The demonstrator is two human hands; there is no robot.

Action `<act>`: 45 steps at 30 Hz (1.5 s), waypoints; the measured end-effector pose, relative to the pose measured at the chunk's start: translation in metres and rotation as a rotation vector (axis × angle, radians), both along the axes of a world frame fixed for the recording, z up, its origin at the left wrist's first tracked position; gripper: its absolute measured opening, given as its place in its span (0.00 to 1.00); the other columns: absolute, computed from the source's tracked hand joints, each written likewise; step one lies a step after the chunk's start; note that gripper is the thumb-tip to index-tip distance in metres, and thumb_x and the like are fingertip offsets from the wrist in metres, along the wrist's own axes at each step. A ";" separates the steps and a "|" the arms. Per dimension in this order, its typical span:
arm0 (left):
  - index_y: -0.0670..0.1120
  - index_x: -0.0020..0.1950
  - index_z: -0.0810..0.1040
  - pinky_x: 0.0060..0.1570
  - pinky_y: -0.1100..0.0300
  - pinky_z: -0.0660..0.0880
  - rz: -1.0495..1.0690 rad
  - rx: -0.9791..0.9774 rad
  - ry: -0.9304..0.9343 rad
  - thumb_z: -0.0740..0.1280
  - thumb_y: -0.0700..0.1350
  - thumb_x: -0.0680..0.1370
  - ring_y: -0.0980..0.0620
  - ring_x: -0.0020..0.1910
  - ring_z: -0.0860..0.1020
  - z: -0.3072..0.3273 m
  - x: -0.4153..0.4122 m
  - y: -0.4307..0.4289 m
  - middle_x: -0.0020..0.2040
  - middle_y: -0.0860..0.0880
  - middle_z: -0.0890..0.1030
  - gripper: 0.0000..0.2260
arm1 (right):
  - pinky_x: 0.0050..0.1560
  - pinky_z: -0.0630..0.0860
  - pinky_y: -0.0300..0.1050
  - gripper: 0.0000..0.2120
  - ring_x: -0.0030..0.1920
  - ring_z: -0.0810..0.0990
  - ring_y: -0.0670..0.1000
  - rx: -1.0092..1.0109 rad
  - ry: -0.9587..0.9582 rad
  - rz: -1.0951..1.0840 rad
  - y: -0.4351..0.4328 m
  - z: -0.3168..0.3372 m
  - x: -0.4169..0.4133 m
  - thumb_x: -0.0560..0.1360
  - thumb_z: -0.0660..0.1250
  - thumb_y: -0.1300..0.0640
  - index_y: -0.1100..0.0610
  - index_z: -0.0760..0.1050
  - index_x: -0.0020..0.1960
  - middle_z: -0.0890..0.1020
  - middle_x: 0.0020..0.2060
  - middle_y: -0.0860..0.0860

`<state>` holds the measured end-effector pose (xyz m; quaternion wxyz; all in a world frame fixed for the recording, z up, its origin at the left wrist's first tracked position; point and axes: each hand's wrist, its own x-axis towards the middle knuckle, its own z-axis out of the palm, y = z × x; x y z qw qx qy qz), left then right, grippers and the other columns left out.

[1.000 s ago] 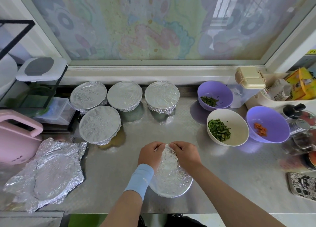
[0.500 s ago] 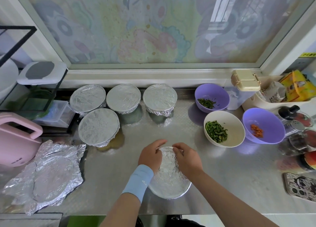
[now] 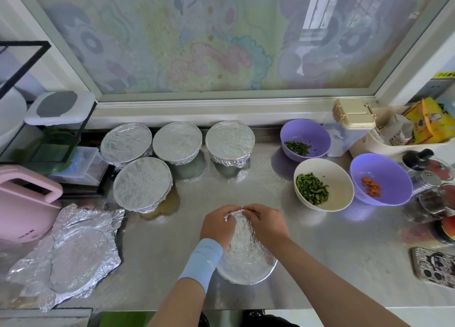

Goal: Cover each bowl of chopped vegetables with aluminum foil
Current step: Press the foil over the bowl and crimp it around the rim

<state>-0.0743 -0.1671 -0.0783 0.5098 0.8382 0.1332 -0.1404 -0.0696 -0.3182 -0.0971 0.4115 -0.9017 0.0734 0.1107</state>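
A bowl covered in aluminum foil (image 3: 246,260) sits on the steel counter near the front edge. My left hand (image 3: 216,225), with a light blue wristband, and my right hand (image 3: 267,224) both pinch the foil at the bowl's far rim, fingertips almost touching. Several foil-covered bowls (image 3: 142,184) stand at the back left. Three bowls are uncovered on the right: a purple one with green strips (image 3: 305,139), a white one with chopped green vegetables (image 3: 323,184), and a purple one with orange pieces (image 3: 380,179). A crumpled foil sheet (image 3: 71,255) lies at the front left.
A pink appliance (image 3: 24,201) stands at the left edge beside a black wire rack (image 3: 49,139). A cream-lidded container (image 3: 353,124), a tray of packets (image 3: 418,134), jars (image 3: 433,176) and a patterned phone (image 3: 434,269) crowd the right side.
Both hands have drawn closer together at the bowl's far rim and now pinch the foil there. The bowls and the loose sheet have not moved.
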 end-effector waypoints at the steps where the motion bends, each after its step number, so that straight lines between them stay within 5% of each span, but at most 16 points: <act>1: 0.58 0.50 0.83 0.35 0.73 0.74 -0.004 0.002 0.000 0.63 0.42 0.78 0.62 0.38 0.78 -0.002 0.000 0.000 0.47 0.60 0.83 0.13 | 0.44 0.76 0.36 0.08 0.42 0.80 0.39 -0.002 -0.001 0.001 0.000 -0.001 0.000 0.77 0.66 0.45 0.42 0.83 0.51 0.84 0.40 0.38; 5: 0.55 0.50 0.84 0.51 0.63 0.75 -0.014 0.056 -0.018 0.67 0.50 0.77 0.61 0.47 0.80 -0.011 0.005 0.000 0.45 0.60 0.83 0.06 | 0.43 0.77 0.39 0.07 0.41 0.80 0.40 0.009 0.035 0.002 0.000 0.000 0.004 0.77 0.65 0.45 0.41 0.83 0.49 0.84 0.38 0.38; 17: 0.55 0.42 0.82 0.41 0.61 0.76 0.078 0.153 0.042 0.64 0.50 0.76 0.57 0.40 0.79 -0.010 -0.001 -0.001 0.39 0.58 0.82 0.07 | 0.41 0.76 0.38 0.02 0.35 0.79 0.39 0.100 0.136 0.010 -0.002 0.008 0.015 0.72 0.72 0.47 0.42 0.83 0.44 0.83 0.35 0.38; 24: 0.50 0.53 0.84 0.49 0.65 0.72 -0.014 -0.024 0.067 0.63 0.46 0.81 0.56 0.47 0.80 -0.014 0.004 0.003 0.47 0.56 0.84 0.10 | 0.36 0.71 0.30 0.03 0.35 0.79 0.37 0.190 0.118 -0.036 -0.001 0.008 0.012 0.72 0.74 0.50 0.45 0.85 0.41 0.84 0.34 0.38; 31: 0.51 0.55 0.83 0.45 0.68 0.70 0.074 0.102 0.000 0.60 0.48 0.82 0.59 0.44 0.77 -0.015 -0.014 -0.006 0.46 0.56 0.82 0.12 | 0.43 0.71 0.30 0.04 0.42 0.79 0.35 0.110 0.156 0.072 -0.004 0.009 0.016 0.74 0.71 0.47 0.41 0.83 0.47 0.83 0.39 0.36; 36: 0.52 0.58 0.83 0.58 0.70 0.69 -0.025 0.142 -0.088 0.61 0.40 0.80 0.62 0.54 0.76 -0.010 -0.006 -0.005 0.54 0.60 0.81 0.14 | 0.43 0.76 0.37 0.05 0.39 0.81 0.40 0.179 0.138 0.004 -0.009 0.009 0.009 0.75 0.70 0.52 0.43 0.84 0.44 0.84 0.37 0.39; 40: 0.52 0.49 0.85 0.45 0.76 0.70 -0.010 0.036 -0.078 0.66 0.43 0.78 0.65 0.46 0.79 -0.009 0.001 -0.012 0.45 0.60 0.83 0.08 | 0.44 0.76 0.37 0.05 0.40 0.81 0.38 0.221 0.134 -0.036 -0.008 0.007 0.008 0.74 0.71 0.52 0.44 0.85 0.45 0.84 0.37 0.38; 45: 0.51 0.50 0.84 0.39 0.77 0.68 0.013 0.102 -0.061 0.65 0.46 0.80 0.62 0.41 0.78 -0.013 0.001 -0.013 0.42 0.58 0.82 0.08 | 0.46 0.75 0.34 0.05 0.41 0.80 0.36 0.213 0.130 -0.001 -0.009 0.008 0.010 0.75 0.71 0.52 0.44 0.85 0.46 0.84 0.38 0.36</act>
